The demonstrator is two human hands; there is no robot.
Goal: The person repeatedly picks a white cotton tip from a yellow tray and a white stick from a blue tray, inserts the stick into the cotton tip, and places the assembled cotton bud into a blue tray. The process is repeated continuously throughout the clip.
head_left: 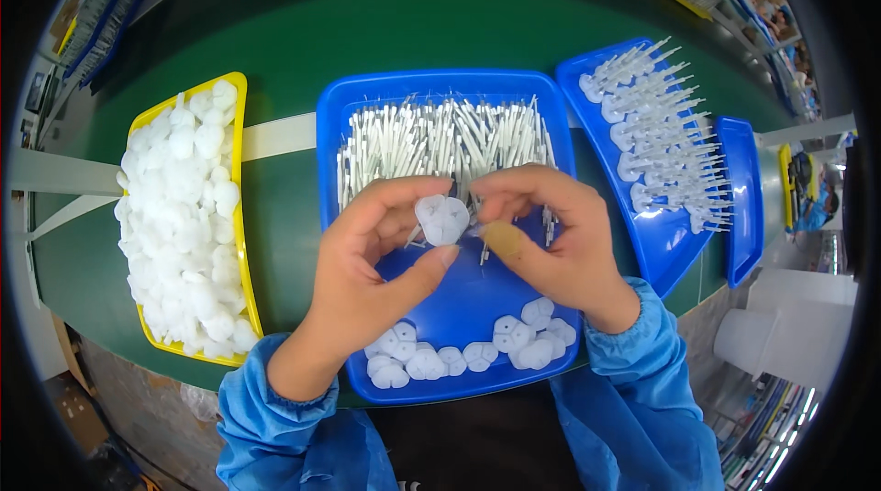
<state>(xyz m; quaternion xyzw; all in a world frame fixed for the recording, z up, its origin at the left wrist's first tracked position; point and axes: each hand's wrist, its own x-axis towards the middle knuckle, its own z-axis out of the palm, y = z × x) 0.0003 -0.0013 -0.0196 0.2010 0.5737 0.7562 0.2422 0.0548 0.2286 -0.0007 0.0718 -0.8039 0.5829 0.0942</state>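
In front of me, over the blue tray (pixel 447 295), my left hand (pixel 353 257) pinches a white lobed plastic disc (pixel 442 221) between thumb and fingers. Small marks show near the disc's middle. My right hand (pixel 564 248) is close at the disc's right edge, its thumb and fingers drawn together. What they hold is too small or hidden to make out. A tan covering wraps the right thumb. Behind both hands, thin white sticks (pixel 399 147) with fine tips fill the tray's far half. Several loose white discs (pixel 426 363) lie along its near edge.
A yellow tray (pixel 246 252) heaped with white discs stands at left. To the right, a blue tray (pixel 661 257) bears rows of discs with sticks attached; another blue tray (pixel 740 202) is beside it. All rest on a green table (pixel 413 27). A white bucket (pixel 741 340) is at far right.
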